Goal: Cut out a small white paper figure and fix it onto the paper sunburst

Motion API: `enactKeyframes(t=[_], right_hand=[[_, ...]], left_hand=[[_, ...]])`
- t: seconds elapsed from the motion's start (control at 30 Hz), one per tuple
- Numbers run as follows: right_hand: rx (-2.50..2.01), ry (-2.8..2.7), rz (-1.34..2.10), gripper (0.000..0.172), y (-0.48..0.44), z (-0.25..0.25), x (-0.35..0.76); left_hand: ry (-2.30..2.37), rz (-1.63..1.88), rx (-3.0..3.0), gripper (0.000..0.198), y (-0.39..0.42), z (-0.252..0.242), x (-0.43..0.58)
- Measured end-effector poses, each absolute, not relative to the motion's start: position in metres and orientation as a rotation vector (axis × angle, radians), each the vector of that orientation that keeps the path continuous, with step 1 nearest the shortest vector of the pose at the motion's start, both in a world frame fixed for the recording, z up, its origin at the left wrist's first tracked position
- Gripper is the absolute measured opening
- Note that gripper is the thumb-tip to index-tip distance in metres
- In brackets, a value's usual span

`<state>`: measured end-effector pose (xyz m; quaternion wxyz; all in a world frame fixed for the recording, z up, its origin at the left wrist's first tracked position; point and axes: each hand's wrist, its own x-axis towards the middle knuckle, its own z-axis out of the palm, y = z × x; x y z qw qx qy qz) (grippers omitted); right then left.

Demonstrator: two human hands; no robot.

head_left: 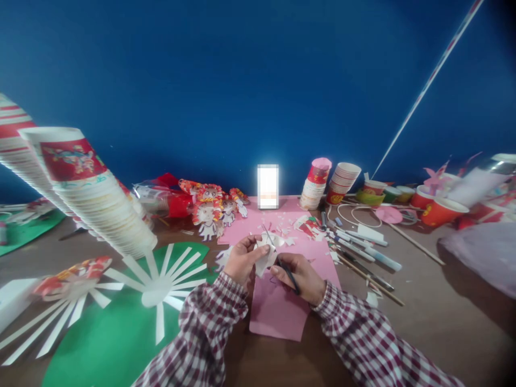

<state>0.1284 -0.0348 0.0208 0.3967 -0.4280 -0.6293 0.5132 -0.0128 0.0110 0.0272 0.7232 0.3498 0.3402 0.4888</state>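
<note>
Over the pink sheet, my left hand pinches a small piece of white paper. My right hand is closed around the dark handles of a pair of scissors. Their thin blades point up and left, against or just behind the paper; I cannot tell whether they are cutting into it. Small white and pink scraps lie scattered beyond my hands. A white paper cutout lies partly hidden behind my left hand. Further left stand paper lion figures with red and orange manes.
Tall stacks of paper cups lean at the left, near a cut-open cup on green card. Pens and a wooden stick lie right of the pink sheet. Shorter cup stacks stand by the blue wall.
</note>
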Motion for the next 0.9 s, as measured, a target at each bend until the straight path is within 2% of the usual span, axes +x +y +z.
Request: enactKeyframes(t=[0.63,0.9], right_hand=[[-1.102,-1.523,1.240,0.032,-0.0359,0.0178,0.1235],[-1.169,-1.556,1.261,0.032,-0.0344,0.0146,0.1262]], left_hand=[[0.759,1.128,0.662,0.039,0.0046,0.0235,-0.0026],[0.852,1.146,0.787,0.039,0.0068,0.0293,-0.0083]])
